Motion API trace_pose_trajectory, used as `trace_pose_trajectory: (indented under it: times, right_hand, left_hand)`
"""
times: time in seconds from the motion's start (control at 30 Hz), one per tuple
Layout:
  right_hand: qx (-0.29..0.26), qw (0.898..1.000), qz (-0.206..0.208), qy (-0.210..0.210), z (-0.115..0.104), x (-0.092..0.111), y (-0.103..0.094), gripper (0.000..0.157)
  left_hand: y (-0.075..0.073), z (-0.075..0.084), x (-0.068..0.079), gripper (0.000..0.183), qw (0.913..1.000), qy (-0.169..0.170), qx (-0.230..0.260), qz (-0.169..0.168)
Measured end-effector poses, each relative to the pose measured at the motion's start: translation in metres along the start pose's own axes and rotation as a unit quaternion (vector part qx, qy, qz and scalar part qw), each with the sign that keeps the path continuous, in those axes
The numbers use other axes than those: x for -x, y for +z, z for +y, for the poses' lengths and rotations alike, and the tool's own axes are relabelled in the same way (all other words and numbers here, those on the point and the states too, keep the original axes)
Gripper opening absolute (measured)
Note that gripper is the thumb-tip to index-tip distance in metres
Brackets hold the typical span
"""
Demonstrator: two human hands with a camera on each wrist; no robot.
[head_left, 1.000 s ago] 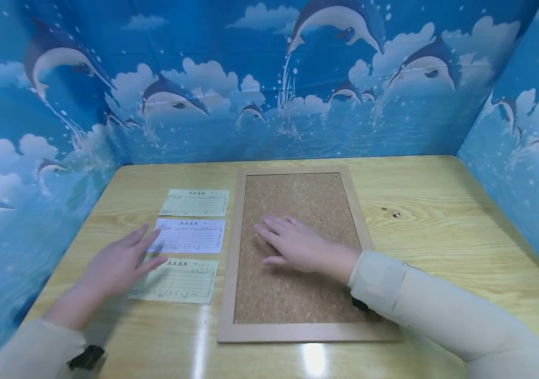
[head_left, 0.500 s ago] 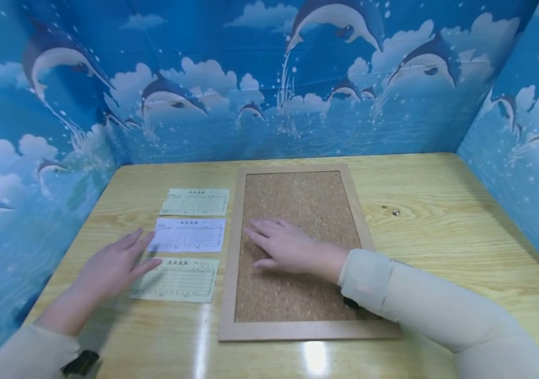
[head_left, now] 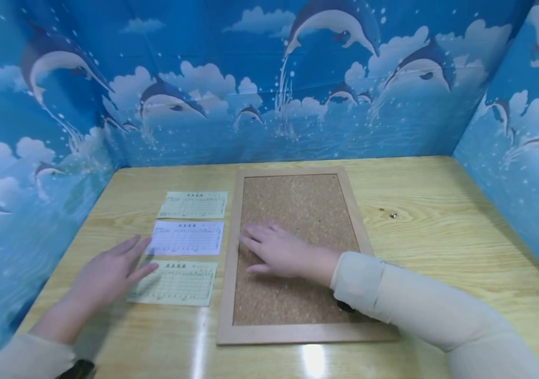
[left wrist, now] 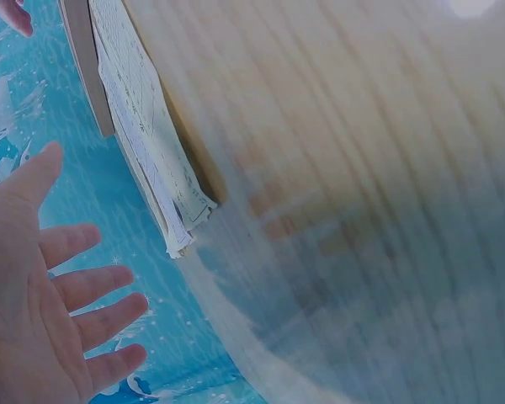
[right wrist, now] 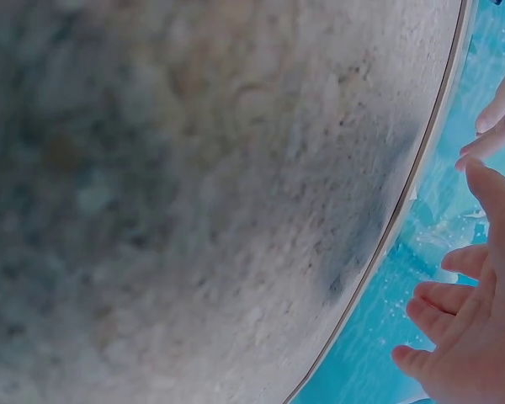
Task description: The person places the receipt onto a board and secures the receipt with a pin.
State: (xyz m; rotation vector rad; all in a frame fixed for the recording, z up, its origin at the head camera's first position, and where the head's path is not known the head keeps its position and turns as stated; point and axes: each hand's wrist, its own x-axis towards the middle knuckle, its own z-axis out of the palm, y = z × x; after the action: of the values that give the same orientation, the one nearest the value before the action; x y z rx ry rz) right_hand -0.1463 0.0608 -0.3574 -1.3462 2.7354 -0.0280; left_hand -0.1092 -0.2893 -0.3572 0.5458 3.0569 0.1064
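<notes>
Dolphin curtain [head_left: 203, 126] behind; the right hand [head_left: 279, 252] has drifted toward nine o'clock over the board [head_left: 321, 231], nearer the slips [head_left: 186, 238] there, all off it; left hand [head_left: 108, 273] beside them, both hands' fingers loosely apart, holding nothing.

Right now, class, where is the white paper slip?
In the head view, the white paper slip lies left of the corkboard, between the far green slip and the near green slip.
</notes>
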Motion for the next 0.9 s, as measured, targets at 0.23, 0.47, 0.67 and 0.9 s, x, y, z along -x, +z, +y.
trace_pose_trajectory:
  times: [0.23,0.47,0.67,0.9]
  right_hand:
    - [-0.008,1.0,-0.013,-0.004,-0.007,-0.006,0.002,0.075]
    - [-0.023,0.999,-0.03,-0.01,-0.016,-0.013,0.001,0.074]
    - [-0.023,0.999,-0.038,-0.015,-0.024,-0.019,-0.001,0.073]
    - [-0.022,0.998,-0.05,-0.014,-0.031,-0.026,0.0,0.073]
  left_hand:
    - [0.0,0.002,0.002,0.07,0.9999,-0.006,0.0,0.009]
    - [0.002,0.003,0.005,0.069,0.9995,-0.029,0.004,-0.008]
    - [0.004,0.002,0.005,0.071,0.9984,-0.048,0.013,-0.026]
    - [0.004,0.0,0.006,0.073,0.9978,-0.053,0.02,-0.035]
